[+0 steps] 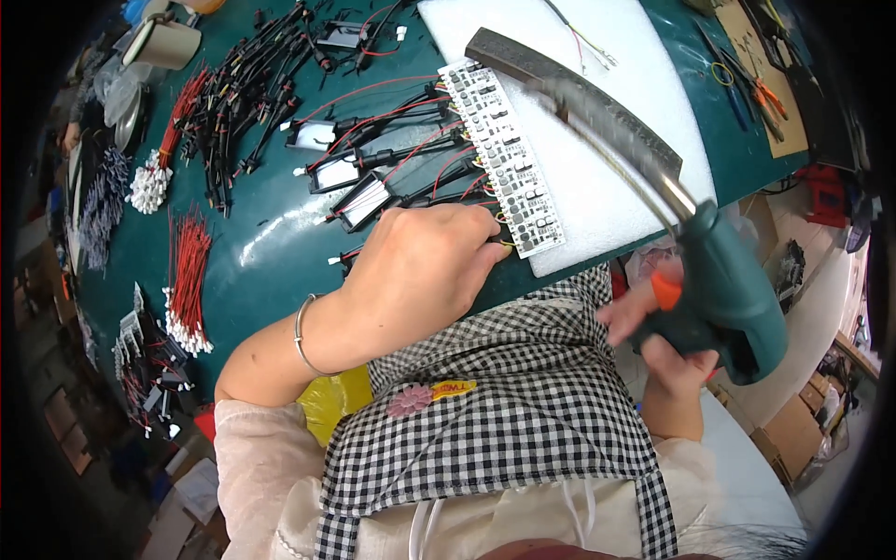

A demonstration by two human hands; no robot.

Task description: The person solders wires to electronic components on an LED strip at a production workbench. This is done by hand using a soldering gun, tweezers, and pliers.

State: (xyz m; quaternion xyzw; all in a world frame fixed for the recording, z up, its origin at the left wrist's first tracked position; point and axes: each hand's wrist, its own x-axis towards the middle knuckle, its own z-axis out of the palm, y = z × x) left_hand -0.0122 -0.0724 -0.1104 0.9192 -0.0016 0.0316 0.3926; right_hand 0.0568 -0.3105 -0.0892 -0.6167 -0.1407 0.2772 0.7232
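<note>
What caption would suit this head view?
Left hand at the edge of a white circuit board, right hand gripping a green pistol-shaped tool.

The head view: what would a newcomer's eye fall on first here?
The green gun-shaped tool, at right in the right hand, likely comes first. Next is the white circuit board along the left edge of the white foam, beside the left hand. Red wire bundles lie at left.

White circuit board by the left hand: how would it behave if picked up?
The white circuit board looks flat and straight-edged, so probably stiff and light. Cables run from its left edge to black-framed modules, so lifting would likely drag those along. Small components crowd its face, so bending could damage it.
</note>
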